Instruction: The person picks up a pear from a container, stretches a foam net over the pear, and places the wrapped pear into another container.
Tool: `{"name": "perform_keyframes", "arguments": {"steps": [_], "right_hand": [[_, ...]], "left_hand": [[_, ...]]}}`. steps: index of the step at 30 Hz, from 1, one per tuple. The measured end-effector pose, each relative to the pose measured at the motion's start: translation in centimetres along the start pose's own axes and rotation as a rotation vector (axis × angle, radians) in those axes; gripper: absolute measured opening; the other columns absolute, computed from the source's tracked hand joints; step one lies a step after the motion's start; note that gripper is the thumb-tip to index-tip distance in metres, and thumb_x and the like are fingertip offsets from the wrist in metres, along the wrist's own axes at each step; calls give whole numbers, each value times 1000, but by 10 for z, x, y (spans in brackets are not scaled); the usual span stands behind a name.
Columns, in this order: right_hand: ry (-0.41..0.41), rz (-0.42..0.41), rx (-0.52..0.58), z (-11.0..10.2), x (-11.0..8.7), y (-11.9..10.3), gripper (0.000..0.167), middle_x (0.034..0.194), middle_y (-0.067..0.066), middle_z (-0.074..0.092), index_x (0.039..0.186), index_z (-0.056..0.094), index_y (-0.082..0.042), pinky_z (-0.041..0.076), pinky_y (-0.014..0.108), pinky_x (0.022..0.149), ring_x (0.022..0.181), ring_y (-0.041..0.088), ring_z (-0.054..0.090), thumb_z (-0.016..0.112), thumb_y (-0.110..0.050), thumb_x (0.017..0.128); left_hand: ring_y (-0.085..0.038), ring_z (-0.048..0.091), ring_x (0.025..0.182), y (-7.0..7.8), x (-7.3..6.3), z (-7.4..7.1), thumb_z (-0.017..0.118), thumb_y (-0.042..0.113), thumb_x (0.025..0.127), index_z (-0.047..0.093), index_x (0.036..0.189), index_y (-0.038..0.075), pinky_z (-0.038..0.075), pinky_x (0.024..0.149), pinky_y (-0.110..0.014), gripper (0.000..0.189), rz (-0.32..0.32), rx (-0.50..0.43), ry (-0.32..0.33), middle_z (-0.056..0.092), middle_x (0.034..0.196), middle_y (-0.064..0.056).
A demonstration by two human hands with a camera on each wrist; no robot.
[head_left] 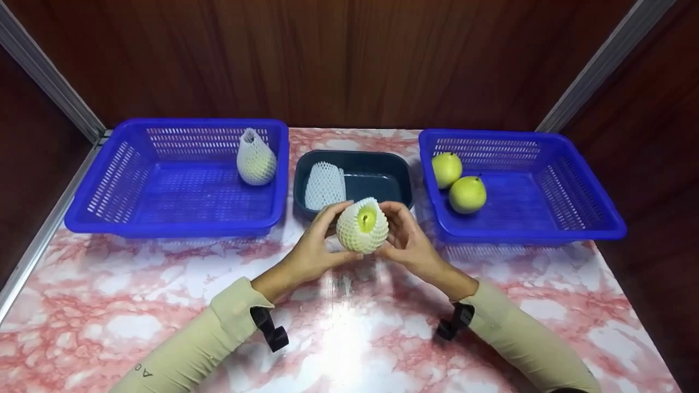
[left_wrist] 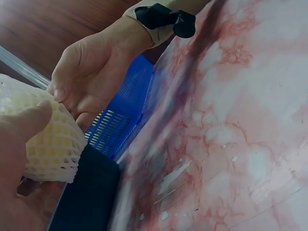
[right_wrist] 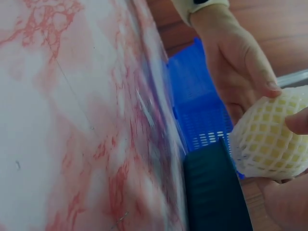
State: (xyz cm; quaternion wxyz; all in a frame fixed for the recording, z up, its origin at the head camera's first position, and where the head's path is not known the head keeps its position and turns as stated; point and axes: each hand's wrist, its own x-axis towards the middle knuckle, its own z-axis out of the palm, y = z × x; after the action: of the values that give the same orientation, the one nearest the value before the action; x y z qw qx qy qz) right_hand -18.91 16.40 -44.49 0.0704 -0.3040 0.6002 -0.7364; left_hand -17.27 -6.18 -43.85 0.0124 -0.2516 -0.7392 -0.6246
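Note:
Between both hands, above the table's middle, is a green-yellow pear in a white foam net sleeve; its stem shows through the open top. My left hand grips its left side with curled fingers and thumb, while my right hand holds it from the right. Each wrist view shows the netted pear close up, thumbs on the mesh. Fingers behind the fruit are partly hidden. A dark tray just beyond holds flattened white foam nets.
The left blue basket contains one pear in a foam net, leaning at its right wall. Two bare pears, one at the wall and one in front, lie in the right blue basket. Wooden panels enclose the marbled table.

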Motion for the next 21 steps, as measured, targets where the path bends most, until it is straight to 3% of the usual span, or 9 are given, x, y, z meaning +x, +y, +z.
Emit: {"name": "perform_keyframes", "arguments": {"steps": [4,9,15,21], "right_hand": [[16,8,-2,2,1,-2,69,137,9,47,139,34,7,44,31,110,128,19,47,68,16,79],[64,91,-56,5,1,-7,70,135,12,53,144,36,11,49,32,104,123,21,54,74,6,86],[69,121,-119,6,2,-11,66,135,16,54,146,39,11,49,33,105,122,22,55,72,1,91],[71,130,-30,8,7,-12,48,128,10,60,142,44,13,53,35,98,116,20,59,59,-6,100]], "left_hand": [[-30,47,131,3,-1,-1,88,8,80,38,152,1,46,109,-47,88,-5,46,-2,44,147,-16],[-27,53,124,6,-2,-3,87,14,81,35,153,1,47,105,-42,89,-110,33,6,48,145,-14],[-28,57,117,9,-1,-7,85,13,83,35,151,-1,51,100,-39,86,-172,-40,9,53,139,-15],[-34,55,125,12,0,-15,80,4,84,33,148,-8,51,105,-40,80,-179,-185,-2,49,138,-23]]}}
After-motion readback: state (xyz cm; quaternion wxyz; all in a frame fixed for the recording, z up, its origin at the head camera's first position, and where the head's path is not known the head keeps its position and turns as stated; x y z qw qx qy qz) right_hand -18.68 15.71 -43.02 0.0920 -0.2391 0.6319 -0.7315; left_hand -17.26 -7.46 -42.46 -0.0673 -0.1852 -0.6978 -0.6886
